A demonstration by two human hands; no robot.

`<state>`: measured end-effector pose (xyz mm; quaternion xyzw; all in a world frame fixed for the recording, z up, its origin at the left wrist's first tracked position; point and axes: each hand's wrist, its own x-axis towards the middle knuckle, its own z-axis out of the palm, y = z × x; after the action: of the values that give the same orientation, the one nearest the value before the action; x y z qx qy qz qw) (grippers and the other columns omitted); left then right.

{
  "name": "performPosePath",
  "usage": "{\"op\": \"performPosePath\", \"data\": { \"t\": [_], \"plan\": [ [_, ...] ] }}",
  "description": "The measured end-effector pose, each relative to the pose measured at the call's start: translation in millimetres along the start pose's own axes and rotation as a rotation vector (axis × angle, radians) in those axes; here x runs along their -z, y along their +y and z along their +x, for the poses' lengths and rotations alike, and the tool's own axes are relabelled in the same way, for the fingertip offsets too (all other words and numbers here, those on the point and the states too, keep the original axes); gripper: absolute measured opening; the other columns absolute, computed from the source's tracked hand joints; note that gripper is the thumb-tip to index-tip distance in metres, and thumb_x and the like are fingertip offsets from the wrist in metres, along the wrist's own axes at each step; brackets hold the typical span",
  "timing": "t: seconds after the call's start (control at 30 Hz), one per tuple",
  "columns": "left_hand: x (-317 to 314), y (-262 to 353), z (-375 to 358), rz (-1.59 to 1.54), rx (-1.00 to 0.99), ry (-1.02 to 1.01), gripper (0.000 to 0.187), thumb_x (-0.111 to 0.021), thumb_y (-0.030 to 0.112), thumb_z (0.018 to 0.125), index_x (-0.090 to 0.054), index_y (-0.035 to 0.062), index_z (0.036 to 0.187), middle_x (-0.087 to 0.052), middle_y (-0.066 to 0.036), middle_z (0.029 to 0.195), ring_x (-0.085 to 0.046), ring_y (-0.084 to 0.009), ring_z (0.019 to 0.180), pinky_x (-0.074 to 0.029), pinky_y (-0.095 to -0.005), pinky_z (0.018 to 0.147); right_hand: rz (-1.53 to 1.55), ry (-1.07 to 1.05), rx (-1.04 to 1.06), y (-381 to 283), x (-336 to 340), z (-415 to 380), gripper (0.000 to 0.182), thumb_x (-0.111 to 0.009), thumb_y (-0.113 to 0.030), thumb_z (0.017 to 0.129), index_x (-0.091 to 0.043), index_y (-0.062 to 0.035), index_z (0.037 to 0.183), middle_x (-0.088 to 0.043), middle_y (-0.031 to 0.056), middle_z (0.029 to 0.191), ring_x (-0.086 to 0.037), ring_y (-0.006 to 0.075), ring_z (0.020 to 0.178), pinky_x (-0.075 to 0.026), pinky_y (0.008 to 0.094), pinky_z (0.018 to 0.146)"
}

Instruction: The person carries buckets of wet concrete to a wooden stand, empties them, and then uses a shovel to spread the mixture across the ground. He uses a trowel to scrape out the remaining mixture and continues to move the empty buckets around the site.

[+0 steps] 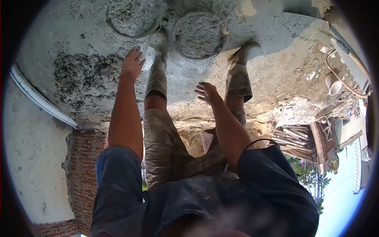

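Observation:
My left hand (133, 64) hangs in the air over the grey floor, its fingers slightly apart and holding nothing. Closest to it are a heap of rough, dark wet mortar (85, 77) and one of my muddy boots (157, 79). My right hand (206, 93) reaches inward between my legs, fingers parted, also with nothing in it. Beyond the hands, near my feet, are two round, rimmed shapes full of grey mortar, one on the left (134, 17) and one in the middle (198, 36). My other boot (239, 77) stands right of the middle one.
On the right lie a small bucket (334, 83), a bent pipe or hose (335, 67) and long boards (353, 59). Stacked wood (292, 138) stands behind me. A brick wall (87, 166) and a curved white strip (41, 98) border the left side.

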<state>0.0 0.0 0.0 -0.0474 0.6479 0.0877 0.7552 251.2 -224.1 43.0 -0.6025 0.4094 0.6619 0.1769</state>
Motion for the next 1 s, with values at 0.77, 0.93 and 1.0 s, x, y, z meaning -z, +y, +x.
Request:
{"op": "performPosePath", "data": {
  "t": [0.77,0.93,1.0],
  "plan": [
    [-129,139,-23,-0.737,-0.498,-0.222,0.044,-0.041,0.047,0.086,-0.031,0.0091,0.065,-0.034,-0.004,0.056,-0.032,-0.0180,0.053,-0.032,-0.0360,0.068,1.060,-0.395,0.574,-56,-48,-92,0.043,-0.039,-0.029,0.091,-0.023,-0.0161,0.054,-0.020,-0.0008,0.046,-0.023,0.0172,0.043,-0.032,0.0316,0.053],
    [-138,95,-57,-0.740,-0.436,0.204,0.046,-0.041,0.044,0.088,-0.024,0.0107,0.062,-0.017,0.000,0.051,-0.024,-0.0149,0.048,-0.037,-0.0375,0.063,1.153,-0.436,0.629,15,68,-145,0.036,-0.042,-0.025,0.091,-0.028,-0.0177,0.058,-0.020,-0.0034,0.047,-0.023,0.0112,0.042,-0.026,0.0261,0.045],
    [-162,91,-53,-0.663,-0.365,0.268,0.045,-0.043,0.042,0.088,-0.024,0.0105,0.062,-0.016,0.001,0.051,-0.021,-0.0142,0.046,-0.037,-0.0383,0.060,1.250,-0.361,0.640,48,115,-171,0.033,-0.043,-0.021,0.090,-0.030,-0.0172,0.060,-0.021,-0.0046,0.049,-0.023,0.0090,0.042,-0.023,0.0243,0.042]
  ]
}}
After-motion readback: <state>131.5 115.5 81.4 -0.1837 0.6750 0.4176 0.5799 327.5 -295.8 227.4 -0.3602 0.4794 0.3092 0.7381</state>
